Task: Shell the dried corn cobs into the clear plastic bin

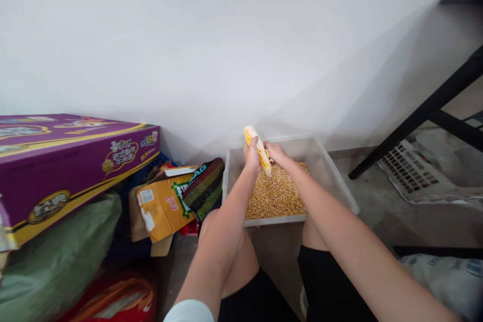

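My left hand (252,153) is wrapped round a partly stripped corn cob (261,148), with the thumb along it. Yellow kernels line its left side, while a pale bare strip runs along its length. The cob slants, upper end to the left, above a clear plastic bin (332,171). Against the cob's right side, my right hand (276,153) is closed with curled fingers; yellow kernels show at its fingertips, which are partly hidden. Loose corn kernels (277,193) cover the floor of the bin, which stands in front of my knees.
At left, a purple carton (86,166) rests above a green bag (71,241). An opened yellow box (164,206) and a mesh bag (206,188) lie beside the bin. To the right are a black table leg (411,121) and a white basket (411,173). A white wall (226,50) rises behind.
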`<state>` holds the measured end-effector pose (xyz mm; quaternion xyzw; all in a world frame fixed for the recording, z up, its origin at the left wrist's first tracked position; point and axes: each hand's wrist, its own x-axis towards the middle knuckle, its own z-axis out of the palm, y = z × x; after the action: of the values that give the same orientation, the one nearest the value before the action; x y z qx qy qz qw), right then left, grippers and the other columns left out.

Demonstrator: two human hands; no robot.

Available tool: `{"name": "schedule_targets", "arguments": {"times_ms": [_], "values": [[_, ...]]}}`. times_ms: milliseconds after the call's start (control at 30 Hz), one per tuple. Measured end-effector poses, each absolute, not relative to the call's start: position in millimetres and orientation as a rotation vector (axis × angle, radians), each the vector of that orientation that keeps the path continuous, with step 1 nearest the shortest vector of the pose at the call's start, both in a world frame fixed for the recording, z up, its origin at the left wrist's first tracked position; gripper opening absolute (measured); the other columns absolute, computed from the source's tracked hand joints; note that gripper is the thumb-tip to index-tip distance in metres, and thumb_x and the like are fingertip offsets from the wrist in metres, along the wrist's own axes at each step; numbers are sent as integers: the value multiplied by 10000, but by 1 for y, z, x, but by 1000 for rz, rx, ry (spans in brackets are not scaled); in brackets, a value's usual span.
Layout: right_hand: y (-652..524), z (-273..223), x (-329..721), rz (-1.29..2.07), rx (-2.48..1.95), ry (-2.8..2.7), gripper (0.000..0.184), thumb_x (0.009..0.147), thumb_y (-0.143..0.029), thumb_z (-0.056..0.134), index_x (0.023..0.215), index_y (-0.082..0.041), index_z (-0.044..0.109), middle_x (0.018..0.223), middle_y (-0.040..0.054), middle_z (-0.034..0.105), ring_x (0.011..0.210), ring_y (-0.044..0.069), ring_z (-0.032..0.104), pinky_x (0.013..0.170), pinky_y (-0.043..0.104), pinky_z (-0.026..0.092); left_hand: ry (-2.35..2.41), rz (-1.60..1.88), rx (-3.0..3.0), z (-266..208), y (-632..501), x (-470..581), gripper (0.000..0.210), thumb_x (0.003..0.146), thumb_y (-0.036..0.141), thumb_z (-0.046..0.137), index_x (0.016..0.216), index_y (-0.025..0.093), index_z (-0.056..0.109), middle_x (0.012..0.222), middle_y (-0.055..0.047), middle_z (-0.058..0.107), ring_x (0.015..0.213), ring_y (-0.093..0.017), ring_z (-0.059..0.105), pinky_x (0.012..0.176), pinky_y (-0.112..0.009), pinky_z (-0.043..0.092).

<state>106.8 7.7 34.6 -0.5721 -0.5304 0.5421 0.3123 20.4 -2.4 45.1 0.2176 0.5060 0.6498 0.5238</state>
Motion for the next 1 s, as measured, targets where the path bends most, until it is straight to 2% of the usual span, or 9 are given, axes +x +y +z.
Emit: {"name": "schedule_targets", "arguments": {"times_ms": [67, 200, 333, 533, 667, 733, 833, 933, 1000], "values": [[13, 32, 113, 1504, -1466, -1353, 434, 916, -445, 340, 837, -147, 645, 723, 72, 674, 558, 153, 604, 543, 247, 463, 1195, 1498, 429, 52, -3, 16, 324, 729, 415, 613, 933, 172, 546, 652, -21, 555, 636, -176, 593, 604, -288, 471], [14, 31, 123, 1118, -1606, -1513, 407, 907, -432, 418, 702, -152, 631, 664, 77, 659, 584, 146, 612, 583, 226, 448, 1239, 1539, 421, 58, -3, 8, 366, 745, 450, 595, 958, 158, 542, 608, -21, 548, 590, -175, 590, 581, -292, 476], [-1, 40, 113, 1129, -1581, -1660, 605, 920, -584, 269, 728, -166, 661, 650, 97, 660, 673, 197, 642, 662, 265, 456, 1274, 1631, 405, 53, 0, 11, 304, 741, 397, 620, 936, 175, 551, 640, -9, 560, 580, -145, 574, 581, -269, 476], [-18, 48, 95, 879, -1698, -1787, 700, 935, -566, 170, 856, -98, 686, 929, 236, 671, 999, 305, 614, 838, 351, 423, 1264, 1681, 349, 49, 4, 21, 295, 676, 310, 707, 909, 169, 593, 758, -19, 596, 640, -127, 578, 595, -243, 478], [-16, 44, 96, 891, -1677, -1759, 662, 952, -508, 164, 894, -97, 680, 990, 241, 660, 1054, 300, 594, 866, 353, 414, 1216, 1644, 401, 52, 2, 22, 296, 662, 269, 715, 916, 165, 607, 719, -10, 583, 646, -131, 585, 600, -239, 475], [-14, 41, 97, 911, -1674, -1697, 644, 948, -519, 183, 872, -106, 672, 964, 226, 664, 1016, 293, 609, 845, 353, 431, 1198, 1598, 396, 53, 1, 21, 286, 672, 263, 701, 920, 156, 604, 697, -11, 575, 642, -136, 589, 607, -244, 480], [-8, 38, 101, 1142, -1620, -1597, 631, 932, -561, 205, 810, -131, 650, 799, 166, 671, 766, 251, 657, 682, 336, 490, 1183, 1521, 343, 55, -1, 20, 296, 682, 289, 693, 922, 151, 589, 667, -14, 557, 627, -146, 588, 611, -258, 486], [1, 36, 109, 1526, -1553, -1502, 604, 918, -588, 238, 744, -153, 619, 609, 91, 624, 500, 185, 593, 505, 306, 486, 1198, 1434, 311, 54, -3, 18, 301, 690, 354, 686, 887, 158, 569, 619, -12, 525, 610, -164, 586, 603, -284, 489], [5, 36, 116, 1567, -1588, -1444, 586, 913, -589, 270, 693, -154, 596, 553, 78, 600, 441, 168, 560, 463, 297, 477, 1220, 1413, 327, 54, -4, 17, 304, 700, 396, 673, 862, 166, 556, 595, -14, 512, 612, -179, 591, 596, -299, 489]]}}
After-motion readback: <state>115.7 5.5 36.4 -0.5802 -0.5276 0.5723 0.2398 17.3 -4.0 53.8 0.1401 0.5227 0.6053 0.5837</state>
